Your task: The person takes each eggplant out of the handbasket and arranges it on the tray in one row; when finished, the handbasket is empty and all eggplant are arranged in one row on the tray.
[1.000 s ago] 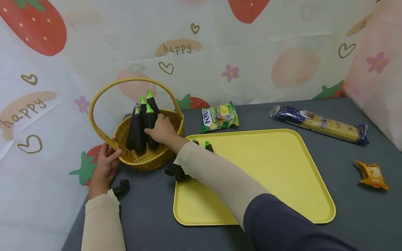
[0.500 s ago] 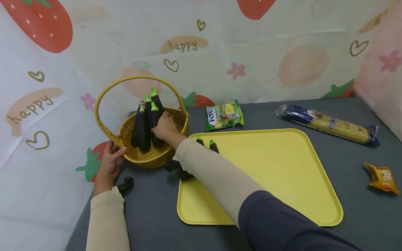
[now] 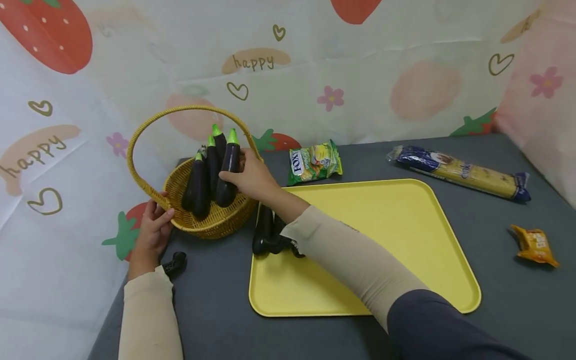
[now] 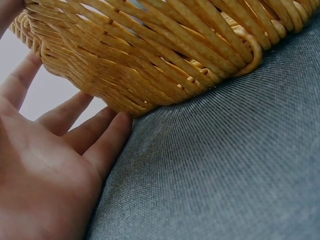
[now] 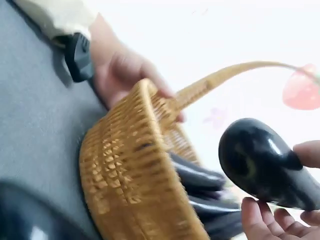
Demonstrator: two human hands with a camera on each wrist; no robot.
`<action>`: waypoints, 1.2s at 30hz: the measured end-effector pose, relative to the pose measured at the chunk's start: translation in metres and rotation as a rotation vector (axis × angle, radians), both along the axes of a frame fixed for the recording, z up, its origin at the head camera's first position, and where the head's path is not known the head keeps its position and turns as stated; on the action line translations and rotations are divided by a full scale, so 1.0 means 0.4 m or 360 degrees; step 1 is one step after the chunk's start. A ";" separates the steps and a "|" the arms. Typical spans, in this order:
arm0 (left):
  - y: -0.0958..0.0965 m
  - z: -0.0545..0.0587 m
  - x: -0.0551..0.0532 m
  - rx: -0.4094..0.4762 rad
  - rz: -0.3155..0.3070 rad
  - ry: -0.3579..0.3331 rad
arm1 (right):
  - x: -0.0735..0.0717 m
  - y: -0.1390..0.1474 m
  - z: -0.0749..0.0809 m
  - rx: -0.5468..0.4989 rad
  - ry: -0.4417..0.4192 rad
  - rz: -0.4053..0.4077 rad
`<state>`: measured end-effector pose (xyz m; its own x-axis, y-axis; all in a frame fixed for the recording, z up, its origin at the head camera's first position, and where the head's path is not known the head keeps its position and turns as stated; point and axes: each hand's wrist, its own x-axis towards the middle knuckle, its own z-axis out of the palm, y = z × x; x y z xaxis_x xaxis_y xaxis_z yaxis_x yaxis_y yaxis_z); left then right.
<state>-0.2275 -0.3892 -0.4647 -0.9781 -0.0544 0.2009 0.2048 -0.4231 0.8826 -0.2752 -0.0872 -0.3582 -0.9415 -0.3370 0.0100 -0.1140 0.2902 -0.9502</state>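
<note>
My right hand [image 3: 255,176] pinches a dark purple eggplant [image 3: 228,170] with a green stem end, thumb on one side and fingers on the other. In the right wrist view this eggplant [image 5: 257,160] is up over the rim of the wicker basket [image 5: 135,175]. Several other eggplants [image 3: 200,190] lean together inside the yellow-brown basket [image 3: 211,231]. At the basket's left side, by the foot of its tall handle, my left hand [image 3: 153,230] holds the rim. Spread fingers of the left hand [image 4: 50,165] lie against the woven wall in the left wrist view.
A yellow tray [image 3: 369,250] lies right of the basket, with more eggplants [image 3: 263,227] on its left part, partly behind my right forearm. Behind it is a green snack bag [image 3: 315,162]. A long blue-and-yellow pasta packet [image 3: 459,172] and a small orange packet [image 3: 535,245] lie farther right.
My right hand has drawn one eggplant up and to the right, away from the others in the basket. The left hand stays at the rim. The head view has shifted slightly.
</note>
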 end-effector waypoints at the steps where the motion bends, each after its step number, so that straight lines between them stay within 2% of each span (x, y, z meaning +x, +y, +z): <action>1: -0.001 0.001 0.000 0.0000 -0.0002 -0.0001 | 0.007 0.024 0.004 -0.0036 -0.0003 0.0019; 5: -0.008 0.002 0.000 -0.0026 -0.0004 -0.0018 | 0.024 0.131 0.001 -0.0084 -0.0024 0.0037; 10: -0.016 0.005 -0.002 0.0025 -0.0024 0.0000 | 0.036 0.252 -0.029 -0.0022 -0.0079 -0.0040; 18: -0.014 0.010 -0.006 0.0034 -0.0044 -0.0010 | 0.053 0.377 -0.087 0.0127 -0.0168 -0.0141; 25: -0.010 0.003 -0.002 0.0070 -0.0044 -0.0032 | 0.058 0.426 -0.159 0.0362 -0.0258 -0.0137; 32: -0.007 0.001 -0.004 0.0091 -0.0046 -0.0013 | 0.069 0.422 -0.195 0.0747 -0.0141 -0.0120; 36: -0.004 0.004 -0.002 0.0098 -0.0045 -0.0033 | 0.074 0.413 -0.197 0.0875 -0.0092 -0.0109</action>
